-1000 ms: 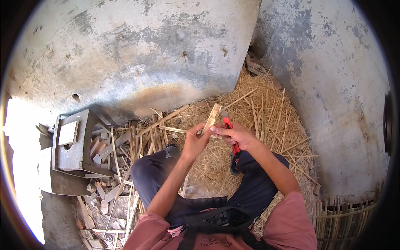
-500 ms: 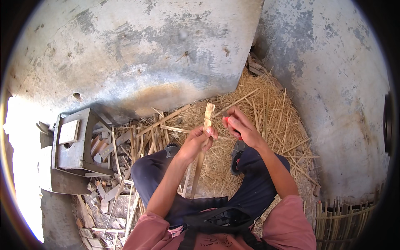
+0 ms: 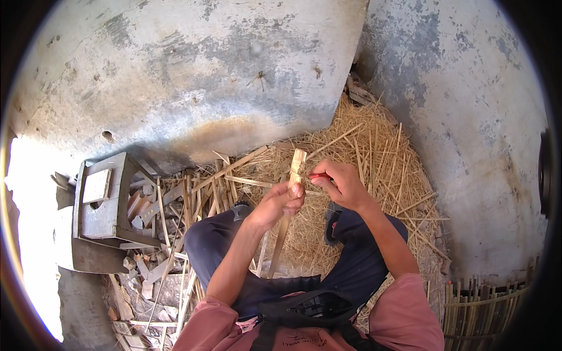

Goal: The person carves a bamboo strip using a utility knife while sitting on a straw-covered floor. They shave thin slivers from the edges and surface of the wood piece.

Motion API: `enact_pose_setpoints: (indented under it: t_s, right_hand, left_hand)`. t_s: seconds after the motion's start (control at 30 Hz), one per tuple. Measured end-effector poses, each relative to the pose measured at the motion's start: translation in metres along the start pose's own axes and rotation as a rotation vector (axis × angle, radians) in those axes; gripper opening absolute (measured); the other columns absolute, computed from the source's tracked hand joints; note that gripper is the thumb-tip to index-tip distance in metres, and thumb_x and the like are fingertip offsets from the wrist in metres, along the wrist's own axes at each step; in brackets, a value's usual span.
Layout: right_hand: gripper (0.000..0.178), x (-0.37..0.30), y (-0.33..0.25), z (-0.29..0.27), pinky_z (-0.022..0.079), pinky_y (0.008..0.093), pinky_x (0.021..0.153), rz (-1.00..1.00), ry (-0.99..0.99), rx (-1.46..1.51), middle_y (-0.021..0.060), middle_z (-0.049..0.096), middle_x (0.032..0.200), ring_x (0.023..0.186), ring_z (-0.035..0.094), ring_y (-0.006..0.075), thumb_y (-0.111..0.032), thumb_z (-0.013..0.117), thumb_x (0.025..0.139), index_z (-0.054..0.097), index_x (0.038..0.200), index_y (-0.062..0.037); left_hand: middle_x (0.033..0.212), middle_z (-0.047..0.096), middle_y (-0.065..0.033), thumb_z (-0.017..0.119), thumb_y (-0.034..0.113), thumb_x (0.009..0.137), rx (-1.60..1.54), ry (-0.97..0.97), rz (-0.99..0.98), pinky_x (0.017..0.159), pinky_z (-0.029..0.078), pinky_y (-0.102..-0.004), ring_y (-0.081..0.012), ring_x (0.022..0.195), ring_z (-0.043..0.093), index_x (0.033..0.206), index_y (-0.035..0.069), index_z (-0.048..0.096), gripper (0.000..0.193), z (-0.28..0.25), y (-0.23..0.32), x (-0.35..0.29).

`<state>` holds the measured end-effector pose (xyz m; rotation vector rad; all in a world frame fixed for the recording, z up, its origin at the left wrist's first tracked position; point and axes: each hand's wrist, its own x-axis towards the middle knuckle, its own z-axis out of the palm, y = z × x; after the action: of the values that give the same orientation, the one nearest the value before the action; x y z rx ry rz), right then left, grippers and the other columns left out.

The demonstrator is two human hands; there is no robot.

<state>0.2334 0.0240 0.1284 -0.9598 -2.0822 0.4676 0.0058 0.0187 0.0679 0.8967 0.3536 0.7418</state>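
My left hand [image 3: 280,202] is closed around a pale wooden stick [image 3: 298,161], held nearly upright with its notched, squared end above my fist. The stick's narrower lower part [image 3: 280,243] runs down between my legs. To the right, my right hand [image 3: 344,183] grips a small red-handled knife [image 3: 319,175] whose tip meets the stick just above my left fingers. Most of the knife's handle is hidden in my fist, and its blade is too small to make out clearly.
Straw and shavings [image 3: 380,158] cover the floor ahead and to the right. At left stands a weathered wooden box [image 3: 105,196] beside scrap wood [image 3: 140,275]. A concrete wall [image 3: 234,70] rises in front. A stick-woven basket or fence [image 3: 477,313] is at lower right.
My right hand has turned and moved slightly left, bringing the knife against the stick. The stick's top has shifted a little right and down, and my left grip has turned slightly.
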Motion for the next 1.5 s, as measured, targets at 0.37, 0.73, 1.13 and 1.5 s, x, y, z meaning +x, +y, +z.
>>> enact_pose_setpoints:
  t_s: [0.37, 0.73, 1.13, 1.5]
  right_hand:
    - [0.014, 0.002, -0.001, 0.002, 0.051, 0.0379, 0.061, -0.099, 0.043, -0.079, 0.0072, 0.068, 0.081, 0.069, 0.068, 0.0276, -0.023, 0.076, 0.095, 0.07, 0.099, -0.0108]
    - [0.017, 0.0, -0.005, 0.008, 0.049, 0.0382, 0.056, -0.27, 0.107, -0.38, 0.0047, 0.065, 0.078, 0.066, 0.067, 0.027, -0.023, 0.076, 0.092, 0.067, 0.1, -0.0118]
    - [0.013, 0.005, 0.002, 0.014, 0.052, 0.0436, 0.069, -0.159, 0.082, -0.095, 0.0115, 0.068, 0.086, 0.078, 0.068, 0.034, -0.016, 0.074, 0.095, 0.067, 0.101, -0.0058]
    - [0.013, 0.003, 0.008, 0.013, 0.054, 0.043, 0.072, -0.239, 0.111, -0.077, 0.0106, 0.071, 0.091, 0.083, 0.071, 0.0325, -0.01, 0.073, 0.094, 0.068, 0.104, -0.0039]
  left_hand:
    - [0.073, 0.037, 0.0081, 0.06, 0.039, 0.109, -0.022, -0.017, -0.022, 0.059, 0.026, -0.0251, -0.007, 0.064, 0.031, 0.095, 0.015, 0.052, 0.029, 0.005, 0.002, 0.0]
    - [0.071, 0.038, 0.0072, 0.061, 0.04, 0.109, 0.024, -0.014, -0.019, 0.059, 0.028, -0.0264, -0.008, 0.063, 0.034, 0.095, 0.013, 0.055, 0.031, -0.001, -0.002, 0.0]
    - [0.072, 0.05, 0.0069, 0.063, 0.032, 0.109, 0.042, 0.053, 0.026, 0.058, 0.033, -0.0229, -0.0045, 0.062, 0.04, 0.099, 0.013, 0.061, 0.022, 0.006, 0.005, -0.003]
    - [0.068, 0.048, 0.0073, 0.063, 0.03, 0.109, 0.046, 0.052, 0.034, 0.057, 0.033, -0.0231, -0.0043, 0.059, 0.039, 0.098, 0.014, 0.056, 0.021, 0.008, 0.01, -0.005]
